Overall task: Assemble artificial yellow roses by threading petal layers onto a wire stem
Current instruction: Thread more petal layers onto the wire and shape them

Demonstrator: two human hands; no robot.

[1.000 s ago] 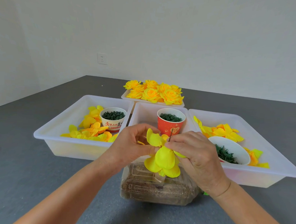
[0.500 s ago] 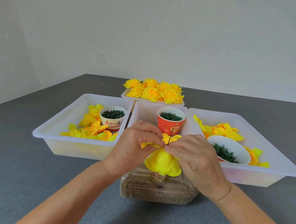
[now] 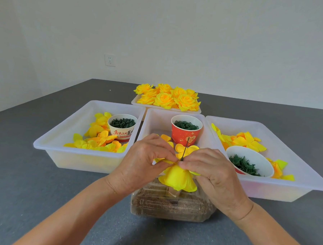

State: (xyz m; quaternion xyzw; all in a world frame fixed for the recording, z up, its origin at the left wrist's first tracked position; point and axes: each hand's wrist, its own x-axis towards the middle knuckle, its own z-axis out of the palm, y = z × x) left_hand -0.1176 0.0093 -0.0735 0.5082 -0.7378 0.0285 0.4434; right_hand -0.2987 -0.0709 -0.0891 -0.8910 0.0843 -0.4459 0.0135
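A thin dark wire stem (image 3: 185,149) stands upright over a clear box of brown filler (image 3: 171,205). Yellow petal layers (image 3: 176,178) hang threaded on it, flaring downward. My left hand (image 3: 145,159) pinches the flat top petal layer at the wire from the left. My right hand (image 3: 210,171) pinches the same layer at the wire from the right. The fingertips of both hands meet at the stem and hide where the petals sit on it.
Three white bins stand behind: the left bin (image 3: 49,144) with petals and a white cup of green parts (image 3: 122,126), the middle with a red cup (image 3: 186,130), the right bin (image 3: 303,188) with petals and a white bowl (image 3: 248,162). A tray of finished roses (image 3: 167,98) is farthest back.
The top petal layer, raised and open a second ago, has been pushed down the wire onto the lower petals. Both hands closed in together at the stem.
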